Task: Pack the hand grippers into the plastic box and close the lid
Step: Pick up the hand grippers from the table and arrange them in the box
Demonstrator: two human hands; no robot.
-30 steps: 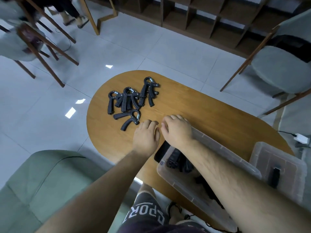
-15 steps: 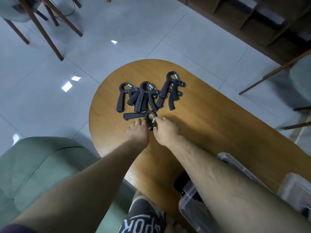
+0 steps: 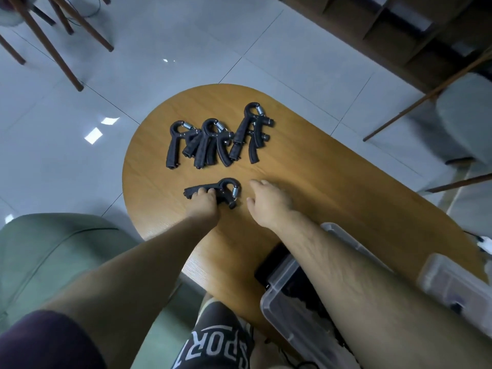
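Several black hand grippers [image 3: 213, 141] with steel springs lie in a cluster at the far end of the oval wooden table [image 3: 332, 187]. One hand gripper [image 3: 226, 188] lies apart, nearer to me. My left hand [image 3: 203, 205] rests on its handles with fingers curled over them. My right hand [image 3: 269, 203] hovers just right of it, fingers apart, holding nothing. The clear plastic box [image 3: 282, 312] sits at the near right edge under my right forearm, with dark grippers inside. Its lid [image 3: 452, 283] lies to the right.
A black phone [image 3: 271, 265] lies beside the box's left corner. A green sofa [image 3: 53, 251] is at my lower left. Chairs stand on the tiled floor at upper left and at right, and wooden shelving runs along the far wall.
Both hands reached from the box toward the lone gripper. My left hand has now closed over its handles and my right hand has drawn off to the right.
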